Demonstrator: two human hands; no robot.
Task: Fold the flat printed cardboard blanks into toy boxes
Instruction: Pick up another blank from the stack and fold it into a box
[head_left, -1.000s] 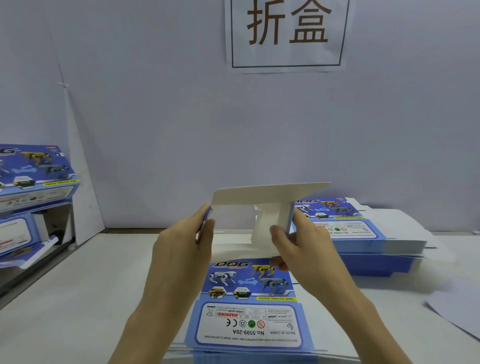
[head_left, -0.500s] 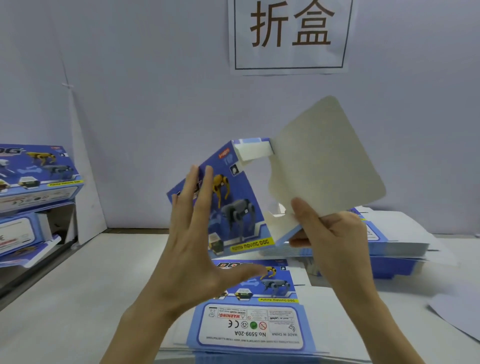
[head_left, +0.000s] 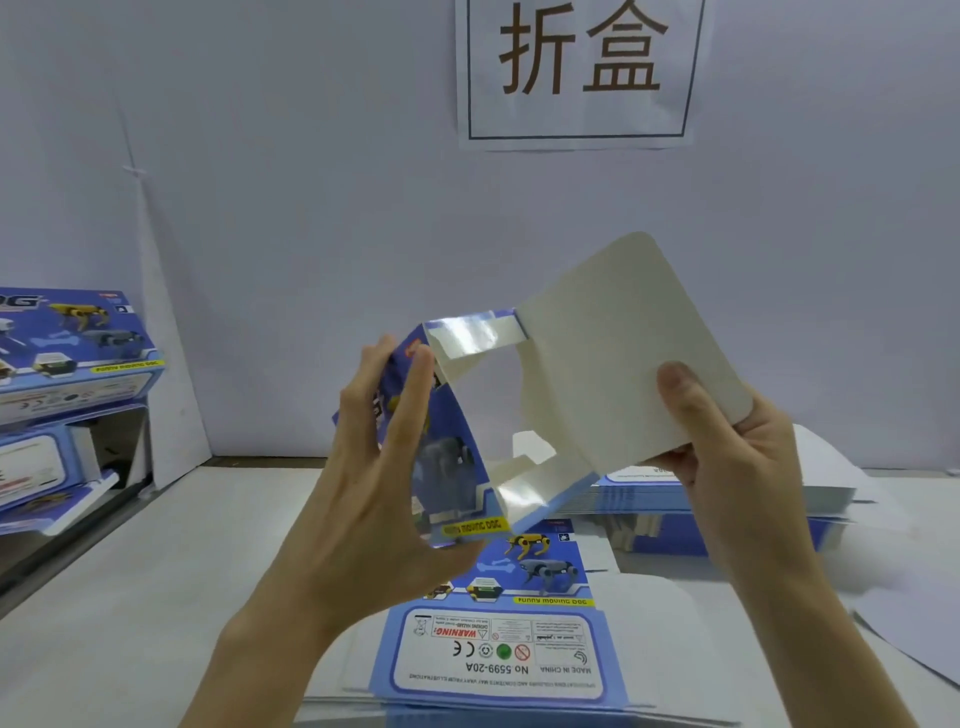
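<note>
I see bare worktop (head_left: 130, 597) open at my left front. Folded boxes (head_left: 67, 374) block the far left, one stack of blanks (head_left: 498, 649) sits directly below, and another stack (head_left: 727, 514) crowds the right.

A white paper sign (head_left: 577, 73) with two dark characters hangs on the pale wall (head_left: 291, 208), apparently taped.

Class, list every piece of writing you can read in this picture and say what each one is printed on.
"折盒": paper sign on the wall.
"FUNNY MOVING DOG": yellow strip on the half-folded box in the hands.
"No. 5599-20A", "MADE IN CHINA", "WARNING!", "CE": upside down on the top flat blank on the table.
The fine print there and the text on the finished boxes at left are too small or blurred to read.
</note>
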